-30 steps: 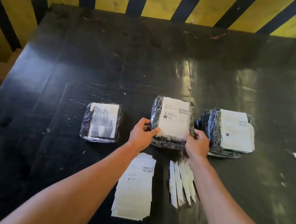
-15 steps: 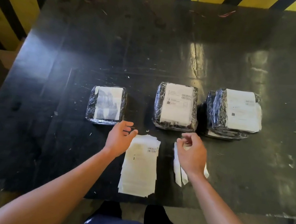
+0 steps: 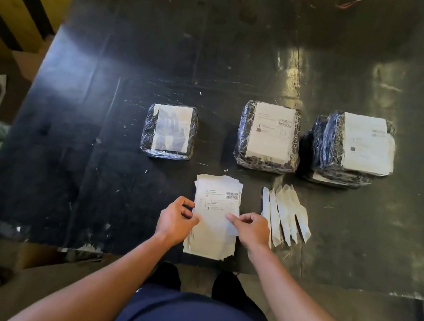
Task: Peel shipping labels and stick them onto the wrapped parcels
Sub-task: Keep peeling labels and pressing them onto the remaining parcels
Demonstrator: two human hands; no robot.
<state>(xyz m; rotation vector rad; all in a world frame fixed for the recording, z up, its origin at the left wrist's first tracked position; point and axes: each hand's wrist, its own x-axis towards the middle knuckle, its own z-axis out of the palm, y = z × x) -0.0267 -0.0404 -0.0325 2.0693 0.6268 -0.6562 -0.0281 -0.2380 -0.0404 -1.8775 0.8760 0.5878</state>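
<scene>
While both hands (image 3: 177, 219) pinch, top label (image 3: 217, 201) white, barcoded.

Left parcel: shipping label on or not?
Not on. The left parcel shows only a see-through patch, no barcode; the middle parcel bears a printed label.

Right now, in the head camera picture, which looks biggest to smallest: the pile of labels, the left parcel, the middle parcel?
1. Middle parcel and pile of labels: they look about alike, and the pile lies nearer the camera, so I won't rank them.
2. Left parcel: plainly the smallest.
</scene>
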